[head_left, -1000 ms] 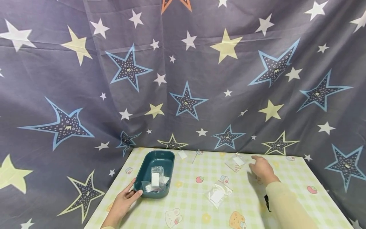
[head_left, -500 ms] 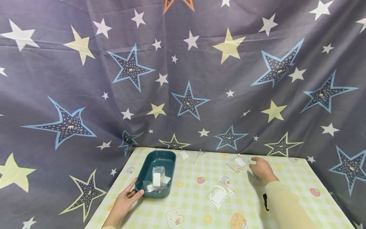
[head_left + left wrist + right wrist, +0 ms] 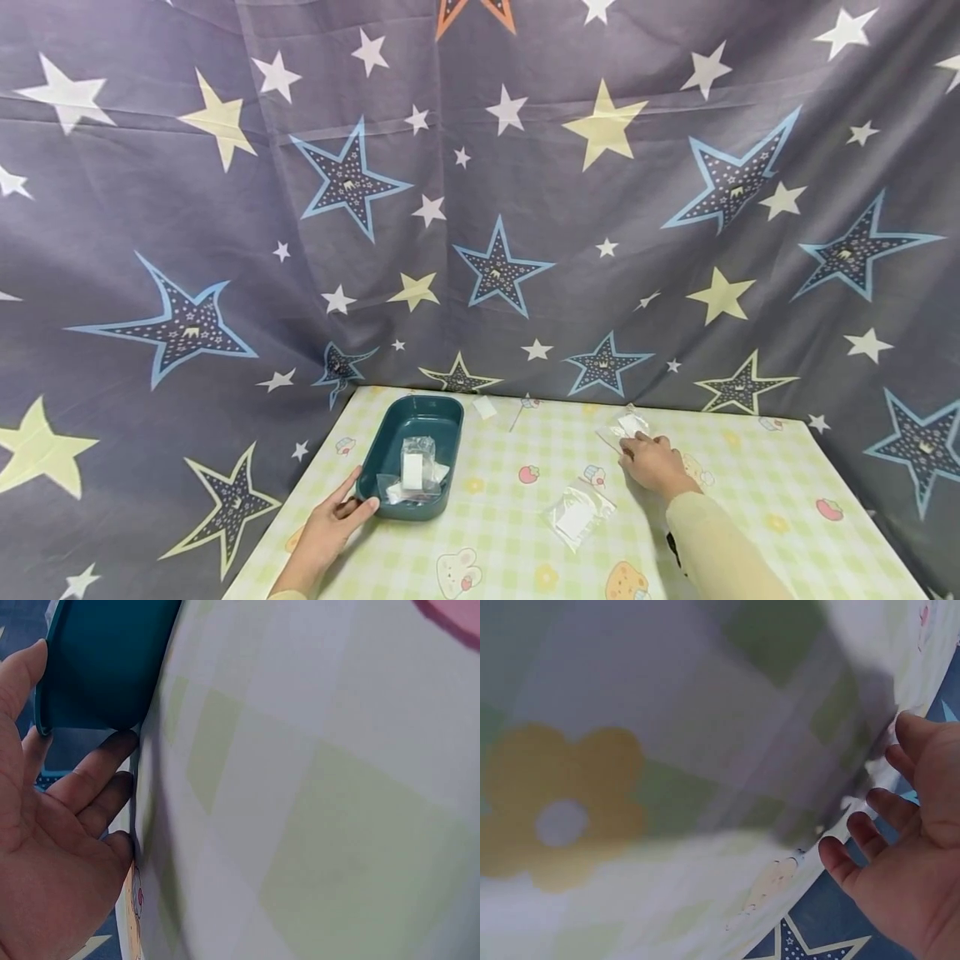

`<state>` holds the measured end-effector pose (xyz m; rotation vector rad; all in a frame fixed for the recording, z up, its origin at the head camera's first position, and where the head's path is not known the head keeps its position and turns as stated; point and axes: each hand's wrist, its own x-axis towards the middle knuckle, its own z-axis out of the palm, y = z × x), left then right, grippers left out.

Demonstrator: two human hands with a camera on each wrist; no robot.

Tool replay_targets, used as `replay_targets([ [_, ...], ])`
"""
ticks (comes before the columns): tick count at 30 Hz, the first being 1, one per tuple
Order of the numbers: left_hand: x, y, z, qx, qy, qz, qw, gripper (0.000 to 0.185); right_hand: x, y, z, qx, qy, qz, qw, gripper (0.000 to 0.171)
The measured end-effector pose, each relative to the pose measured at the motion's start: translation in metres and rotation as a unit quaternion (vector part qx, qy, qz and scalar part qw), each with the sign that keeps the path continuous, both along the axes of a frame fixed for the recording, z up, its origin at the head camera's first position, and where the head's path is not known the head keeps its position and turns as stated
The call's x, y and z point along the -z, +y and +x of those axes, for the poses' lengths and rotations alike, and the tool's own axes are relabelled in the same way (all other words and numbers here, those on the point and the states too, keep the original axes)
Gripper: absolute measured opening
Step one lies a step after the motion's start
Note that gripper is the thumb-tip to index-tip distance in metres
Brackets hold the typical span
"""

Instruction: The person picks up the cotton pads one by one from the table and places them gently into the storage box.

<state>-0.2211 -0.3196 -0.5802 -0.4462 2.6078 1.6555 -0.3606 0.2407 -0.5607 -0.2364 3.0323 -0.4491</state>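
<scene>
Teal tray (image 3: pixel 390 429) sits at the desk's (image 3: pixel 750 500) left side, with small clear packets (image 3: pixel 411 475) lying inside it. Left hand (image 3: pixel 330 525) rests against the tray's near left corner, thumb along the rim and fingers spread and fairly straight beside the wall (image 3: pixel 105 667). Right of the tray, a clear packet (image 3: pixel 576 512) lies flat mid-desk. Farther right and farther back, another clear packet (image 3: pixel 626 427) lies near the far edge; the right hand (image 3: pixel 651 462) touches its near side, fingers loosely extended, pinching nothing visibly. A tiny white slip (image 3: pixel 484 407) lies beyond the tray.
</scene>
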Motion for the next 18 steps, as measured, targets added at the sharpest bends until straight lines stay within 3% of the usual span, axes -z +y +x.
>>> replay_targets([
  [5,0.001,0.001,0.001,-0.004,0.004,0.004,1.0,0.087,0.001,-0.004,0.008,0.004,0.033,0.002,0.999,0.041],
  [11,-0.001,0.001,0.003,-0.002,0.002,0.0,1.0,0.088,0.011,-0.01,0.008,0.025,0.107,0.008,0.994,0.014],
  [18,0.001,0.0,0.003,0.003,0.006,-0.005,1.0,0.089,0.015,-0.02,0.007,0.064,0.107,-0.005,0.992,0.007],
])
